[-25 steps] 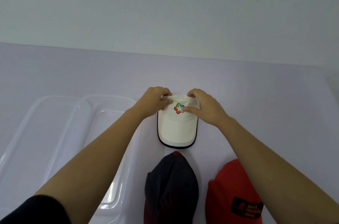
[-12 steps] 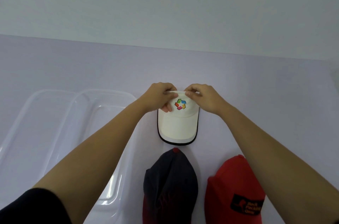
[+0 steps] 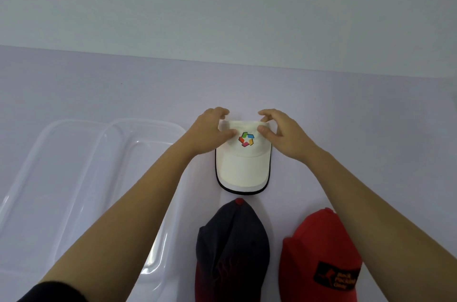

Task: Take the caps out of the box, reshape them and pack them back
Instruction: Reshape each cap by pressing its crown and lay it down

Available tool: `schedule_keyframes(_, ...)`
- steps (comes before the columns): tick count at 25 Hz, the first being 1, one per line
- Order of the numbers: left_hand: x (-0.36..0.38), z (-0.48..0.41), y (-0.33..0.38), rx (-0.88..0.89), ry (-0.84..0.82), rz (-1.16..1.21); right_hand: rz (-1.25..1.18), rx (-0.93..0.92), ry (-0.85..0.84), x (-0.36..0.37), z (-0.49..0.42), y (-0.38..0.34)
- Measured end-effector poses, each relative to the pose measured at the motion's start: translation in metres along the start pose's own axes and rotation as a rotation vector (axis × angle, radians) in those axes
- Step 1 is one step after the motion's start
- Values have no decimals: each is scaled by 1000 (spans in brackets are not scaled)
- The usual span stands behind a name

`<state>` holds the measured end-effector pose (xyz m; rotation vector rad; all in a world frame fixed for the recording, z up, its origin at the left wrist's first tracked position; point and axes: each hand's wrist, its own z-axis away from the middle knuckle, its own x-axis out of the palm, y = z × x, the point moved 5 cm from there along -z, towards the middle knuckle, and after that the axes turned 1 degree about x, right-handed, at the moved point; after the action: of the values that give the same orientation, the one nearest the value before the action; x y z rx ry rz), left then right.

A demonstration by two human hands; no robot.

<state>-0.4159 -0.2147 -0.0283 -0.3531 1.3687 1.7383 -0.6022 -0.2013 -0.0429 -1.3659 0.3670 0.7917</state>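
Note:
A white cap (image 3: 243, 168) with a black-edged brim and a colourful logo lies on the lilac table, brim toward me. My left hand (image 3: 210, 132) pinches the left side of its crown between thumb and fingers. On the right side of the crown, my right hand (image 3: 282, 133) grips the fabric the same way. Nearer to me lie a dark navy cap (image 3: 232, 249) with a red button and a red cap (image 3: 321, 257) with a black patch. The clear plastic box (image 3: 74, 178) stands at the left with nothing in it.
The box's clear lid or a second clear tray (image 3: 32, 153) overlaps the box on its left. A pale wall (image 3: 222, 4) rises behind the table's far edge. Bare table (image 3: 371, 128) stretches to the right of the white cap.
Both hands have shifted their grip on the white cap's crown, thumbs now pressing beside the logo. The crown's top edge looks fuller and more raised. The other caps have not moved.

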Motion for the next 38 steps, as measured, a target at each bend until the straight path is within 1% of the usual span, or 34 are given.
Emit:
schedule_keyframes(4, 9, 9, -15, -126, 216, 222, -89, 48, 25, 11, 4, 12)
schedule_keyframes(6, 15, 6, -16, -131, 265, 301, -161, 92, 31, 17, 0, 13)
schedule_keyframes(8, 19, 4, -15, -110, 260, 331, -192, 113, 17, 20, -2, 14)
schedule_keyframes(10, 19, 2, -13, -87, 255, 301, -192, 104, 9, 21, -3, 15)
schedule_keyframes(12, 20, -1, -12, -61, 247, 224, -172, 63, 26, 19, -2, 14)
schedule_keyframes(15, 23, -7, -11, -31, 263, 39, -102, -14, 32, 14, -3, 14)
schedule_keyframes(17, 23, -8, -12, -43, 280, -32, -76, -17, 42, 11, -4, 16)
schedule_keyframes(18, 23, -6, -12, -46, 283, -23, -72, -10, 57, 10, -4, 17)
schedule_keyframes(20, 20, -2, -9, -28, 265, 112, -73, -9, 78, 10, -3, 18)
schedule_keyframes(22, 18, 2, -6, -19, 206, 287, -133, 3, 45, 13, -2, 17)
schedule_keyframes(23, 17, 2, -4, -18, 181, 305, -192, 32, 20, 15, -1, 16)
schedule_keyframes(25, 18, -3, -1, 0, 167, 214, -226, 78, -20, 14, -3, 13)
schedule_keyframes(28, 24, -6, -2, 10, 172, -28, 22, 46, -77, 8, -10, 2)
schedule_keyframes(29, 24, -5, -3, 1, 182, -54, 86, 31, -72, 5, -10, -1)
schedule_keyframes(31, 20, 1, -1, -13, 204, -80, 122, 34, -54, -1, -6, -5)
schedule_keyframes(32, 16, 5, 1, -25, 214, -88, 127, 61, -52, -3, -2, -5)
schedule_keyframes(33, 12, 10, 3, -51, 225, -75, 122, 129, -61, -5, 3, -2)
schedule_keyframes(35, 11, 18, -2, -205, 210, 24, 97, 343, -117, -1, 18, 7)
schedule_keyframes(36, 15, 22, -7, -308, 166, 96, 62, 418, -151, 5, 25, 9)
schedule_keyframes(38, 29, 30, -13, -436, 15, 217, -63, 446, -202, 23, 36, 6)
